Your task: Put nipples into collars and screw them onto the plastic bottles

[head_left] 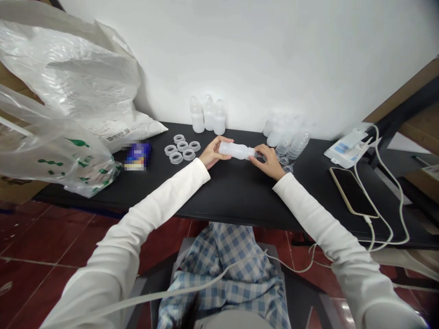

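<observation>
A frosted white baby bottle (235,150) lies sideways in the air above the black table, its mouth pointing right. My left hand (213,153) is wrapped round its base end. At the mouth, my right hand (268,161) is closed in a pinch on a small clear piece; the fingers partly cover it, so I cannot tell its exact kind. Close by my right hand lie several small clear parts (287,169). Left of my left hand, several translucent bottle rings (176,157) lie flat in a group.
Three capped bottles (198,116) stand by the wall. More bottles and clear covers (298,144) cluster at the right. A phone (353,191) with a white cable and a white case (348,148) lie farther right. Plastic bags (68,73) and a blue packet (138,154) occupy the left.
</observation>
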Demonstrator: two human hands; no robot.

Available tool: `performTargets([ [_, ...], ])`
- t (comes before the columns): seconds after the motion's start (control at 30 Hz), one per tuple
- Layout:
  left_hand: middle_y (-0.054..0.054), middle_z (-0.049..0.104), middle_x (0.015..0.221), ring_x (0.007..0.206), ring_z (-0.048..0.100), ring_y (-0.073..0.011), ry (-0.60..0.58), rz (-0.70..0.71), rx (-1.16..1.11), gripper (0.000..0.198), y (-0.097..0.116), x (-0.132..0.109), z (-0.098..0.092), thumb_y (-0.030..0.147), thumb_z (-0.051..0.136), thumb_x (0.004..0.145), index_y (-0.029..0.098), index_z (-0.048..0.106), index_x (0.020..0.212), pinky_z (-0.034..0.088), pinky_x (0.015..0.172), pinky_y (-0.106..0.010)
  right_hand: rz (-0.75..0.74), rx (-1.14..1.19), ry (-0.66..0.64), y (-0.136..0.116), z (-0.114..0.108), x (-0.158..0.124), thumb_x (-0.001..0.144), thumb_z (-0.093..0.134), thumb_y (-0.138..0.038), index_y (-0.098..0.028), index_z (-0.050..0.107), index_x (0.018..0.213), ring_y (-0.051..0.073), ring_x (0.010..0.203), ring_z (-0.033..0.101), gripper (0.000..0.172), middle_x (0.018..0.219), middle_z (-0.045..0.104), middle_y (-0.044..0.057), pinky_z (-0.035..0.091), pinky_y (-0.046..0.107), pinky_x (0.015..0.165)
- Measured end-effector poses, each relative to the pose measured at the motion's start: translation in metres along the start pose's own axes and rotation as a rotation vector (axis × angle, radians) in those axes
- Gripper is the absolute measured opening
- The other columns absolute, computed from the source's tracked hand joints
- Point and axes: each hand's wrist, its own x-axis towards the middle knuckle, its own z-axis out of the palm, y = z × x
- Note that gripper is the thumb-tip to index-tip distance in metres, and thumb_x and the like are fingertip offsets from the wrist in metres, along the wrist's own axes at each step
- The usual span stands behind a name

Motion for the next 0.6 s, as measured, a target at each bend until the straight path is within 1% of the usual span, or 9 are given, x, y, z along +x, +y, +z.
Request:
performTargets([
  [0.07,-0.005,0.067,0.124,0.112,0.063,-0.0203,0.007,-0.012,-0.011,0.059,0.001,0.0,0.0,0.016,0.094,0.046,0.02,0.061,0.095,0.051,0.097,-0.035,-0.01,0.016,-0.002,-0.002,-0.001,0.0,0.093,0.06,-0.051,-0.023,0.062,0.101,0.02,0.08,0.059,0.029,0.106,0.067,0.006,0.041,0.04,0.085],
  [0.13,-0.006,0.067,0.123,0.113,0.064,-0.0207,0.001,-0.022,-0.014,0.059,0.001,-0.001,0.001,0.015,0.094,0.046,0.02,0.06,0.094,0.052,0.097,-0.035,-0.024,0.032,-0.01,-0.002,-0.001,0.0,0.093,0.061,-0.049,-0.022,0.062,0.099,0.019,0.078,0.058,0.028,0.106,0.066,0.007,0.042,0.04,0.085],
  [0.27,-0.008,0.066,0.126,0.115,0.063,-0.0223,-0.039,-0.014,0.013,0.058,-0.001,-0.003,0.001,0.019,0.095,0.048,0.019,0.057,0.092,0.052,0.096,-0.036,-0.031,0.071,-0.002,-0.003,-0.003,0.003,0.093,0.058,-0.047,-0.022,0.057,0.084,0.02,0.077,0.056,0.026,0.087,0.061,0.004,0.043,0.038,0.079],
  [0.37,-0.009,0.065,0.128,0.118,0.062,-0.0239,-0.059,0.014,0.045,0.059,-0.004,-0.002,0.0,0.021,0.096,0.047,0.019,0.056,0.09,0.051,0.097,-0.038,-0.003,0.159,0.003,-0.006,-0.004,0.004,0.094,0.055,-0.051,-0.023,0.048,0.073,0.018,0.071,0.051,0.035,0.075,0.052,0.001,0.042,0.035,0.072],
  [0.47,-0.009,0.065,0.126,0.117,0.062,-0.0235,-0.061,0.032,0.05,0.06,-0.006,-0.002,0.0,0.021,0.097,0.045,0.019,0.055,0.088,0.051,0.096,-0.037,0.033,0.241,-0.014,-0.011,-0.006,0.005,0.094,0.052,-0.057,-0.024,0.043,0.068,0.016,0.067,0.046,0.043,0.07,0.047,-0.001,0.039,0.033,0.066],
  [0.6,-0.008,0.066,0.122,0.113,0.064,-0.0215,-0.056,0.034,0.03,0.06,-0.005,-0.001,0.001,0.017,0.097,0.043,0.018,0.053,0.084,0.053,0.092,-0.034,0.05,0.261,-0.019,-0.015,-0.007,0.005,0.093,0.051,-0.063,-0.023,0.043,0.066,0.016,0.065,0.045,0.049,0.069,0.046,-0.001,0.038,0.033,0.065],
])
